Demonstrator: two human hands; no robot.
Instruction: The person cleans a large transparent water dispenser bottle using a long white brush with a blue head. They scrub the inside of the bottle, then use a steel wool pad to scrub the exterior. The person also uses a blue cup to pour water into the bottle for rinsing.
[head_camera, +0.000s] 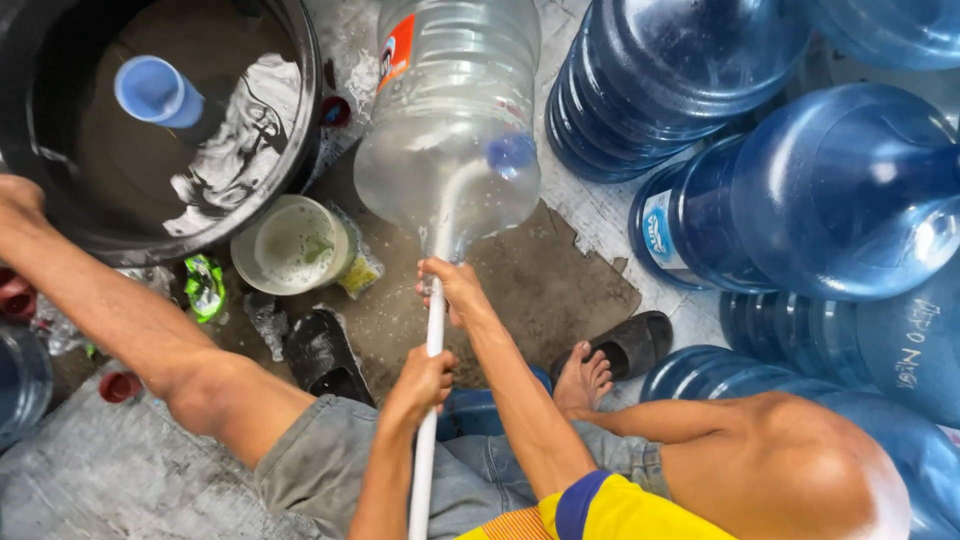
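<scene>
Here, going from left to right:
Black tub (290, 150): it sat at the top left with soapy water and a blue cup (155, 92) inside.
Small bucket (292, 245): it stood just below the tub.
Left hand (422, 380): its fingers were curled tight around the white pole (427, 440).
Right hand (455, 288): it gripped the same pole higher up, fingers closed.
Clear water jug (450, 110): it lay tipped in the middle, and the pole went into its mouth.
Blue jugs (830, 190): they lay piled on the right.

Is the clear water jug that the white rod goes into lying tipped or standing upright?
Tipped. The clear jug lies on its side, its mouth toward the person, and the white rod enters there, gripped by both hands.
</scene>
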